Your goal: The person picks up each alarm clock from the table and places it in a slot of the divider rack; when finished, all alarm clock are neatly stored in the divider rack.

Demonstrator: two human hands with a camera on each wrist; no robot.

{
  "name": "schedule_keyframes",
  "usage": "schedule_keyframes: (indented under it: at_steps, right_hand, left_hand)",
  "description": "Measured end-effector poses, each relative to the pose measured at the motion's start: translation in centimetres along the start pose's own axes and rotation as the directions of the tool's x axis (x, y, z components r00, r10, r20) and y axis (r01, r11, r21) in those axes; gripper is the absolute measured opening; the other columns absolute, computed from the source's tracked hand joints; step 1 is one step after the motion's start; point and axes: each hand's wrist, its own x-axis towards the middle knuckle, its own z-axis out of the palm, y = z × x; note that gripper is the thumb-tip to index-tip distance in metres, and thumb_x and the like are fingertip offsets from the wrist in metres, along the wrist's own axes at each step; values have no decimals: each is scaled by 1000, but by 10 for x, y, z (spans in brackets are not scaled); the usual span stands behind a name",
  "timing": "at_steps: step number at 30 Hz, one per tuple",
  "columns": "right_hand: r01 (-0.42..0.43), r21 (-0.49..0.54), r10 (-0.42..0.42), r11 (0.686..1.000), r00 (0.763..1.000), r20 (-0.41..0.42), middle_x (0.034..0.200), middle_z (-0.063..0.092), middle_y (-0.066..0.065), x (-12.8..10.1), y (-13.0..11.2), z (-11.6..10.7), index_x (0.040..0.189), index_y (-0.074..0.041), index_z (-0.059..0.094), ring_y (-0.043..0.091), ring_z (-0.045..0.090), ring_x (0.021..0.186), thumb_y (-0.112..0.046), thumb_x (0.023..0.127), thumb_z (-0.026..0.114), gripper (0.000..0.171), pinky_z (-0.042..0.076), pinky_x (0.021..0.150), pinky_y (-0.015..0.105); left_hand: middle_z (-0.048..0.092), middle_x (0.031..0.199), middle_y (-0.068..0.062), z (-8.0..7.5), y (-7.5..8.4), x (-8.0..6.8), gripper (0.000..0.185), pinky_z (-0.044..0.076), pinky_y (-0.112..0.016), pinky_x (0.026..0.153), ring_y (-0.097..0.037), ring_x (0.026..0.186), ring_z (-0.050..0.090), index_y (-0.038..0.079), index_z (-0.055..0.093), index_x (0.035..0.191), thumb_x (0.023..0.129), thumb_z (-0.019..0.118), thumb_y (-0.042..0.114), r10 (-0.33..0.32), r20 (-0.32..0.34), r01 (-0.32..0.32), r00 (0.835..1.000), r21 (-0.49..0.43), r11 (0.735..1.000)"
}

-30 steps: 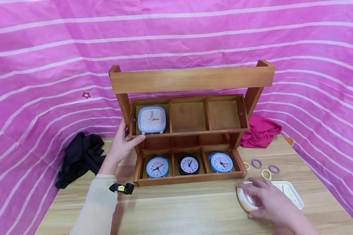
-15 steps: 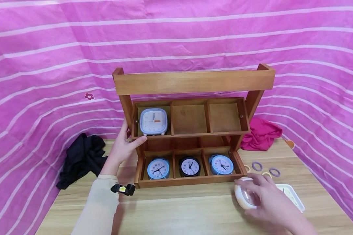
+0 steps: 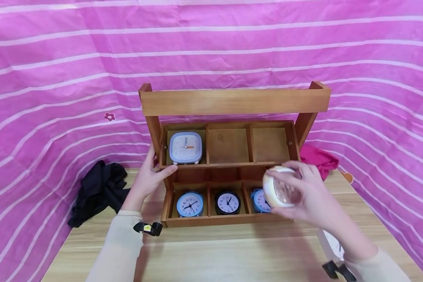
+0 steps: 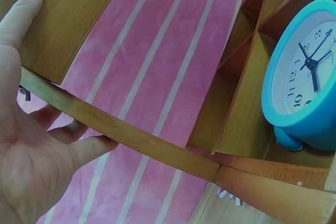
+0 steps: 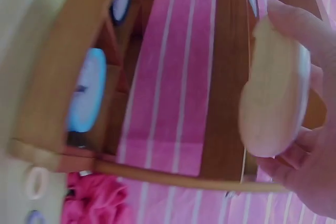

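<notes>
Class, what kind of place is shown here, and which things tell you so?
Probably a staged tabletop set: a pink striped sheet hangs as backdrop round a wooden table bearing a rack of small clocks.

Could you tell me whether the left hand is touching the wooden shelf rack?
Touching. In the head view the left hand grips the wooden shelf rack at its upper tray's left end; the left wrist view shows the thumb on top and fingers beneath the tray's edge.
</notes>
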Motion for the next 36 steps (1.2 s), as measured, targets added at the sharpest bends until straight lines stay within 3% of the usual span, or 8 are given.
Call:
schedule_keyframes:
  at_steps: [6,14,20,24,28,32,36]
  right_hand:
    - [7,55,-6,998,1000,-31,143,49,18,53,-1,3,136,-34,70,39,37,131,-39,55,106,89,53,82,52]
    - [95,79,-92,992,995,-47,141,49,23,108,-8,17,134,-30,72,42,35,130,-48,58,103,84,44,93,54]
    - [137,47,-138,990,990,36,146,44,23,142,-12,33,142,-31,67,40,33,134,-56,64,97,87,43,105,56]
    - [85,44,-90,995,989,120,148,42,21,152,-14,48,146,-33,63,38,33,133,-60,69,93,88,43,106,55]
    - [26,47,-33,999,989,146,146,43,17,154,-12,60,147,-34,61,36,33,131,-58,72,92,84,36,103,57]
    - [30,37,-36,999,989,145,145,44,15,155,-10,67,148,-35,59,35,34,131,-57,76,89,81,27,98,59]
    - [47,-4,-45,999,984,174,145,44,14,155,-8,72,148,-36,59,36,35,132,-58,85,81,70,22,101,64]
  left_hand:
    - [26,170,-3,0,0,0,101,43,-67,109,-41,150,35,55,10,162,94,80,30,-14,6,14,1000,-15,1000]
    - [25,171,-3,5,-3,-1,103,39,-68,113,-41,151,34,52,8,164,94,80,29,-13,4,13,1000,-6,1000]
    - [26,170,-7,3,-2,1,102,37,-69,114,-44,149,35,53,8,163,94,80,31,-12,0,12,1000,15,1000]
    - [26,170,-7,1,-1,2,102,36,-71,113,-45,148,36,54,9,163,94,80,30,0,0,0,1000,26,1000]
    - [29,169,-4,3,-2,3,100,36,-69,114,-41,148,37,51,12,164,94,80,28,8,8,-8,1000,10,1000]
    - [30,168,-4,3,-2,2,99,38,-68,114,-40,148,38,50,14,164,94,80,25,8,4,-8,1000,-10,1000]
    - [28,169,-6,1,-1,0,100,42,-67,110,-41,148,36,52,12,163,94,79,26,-4,2,4,1000,-10,1000]
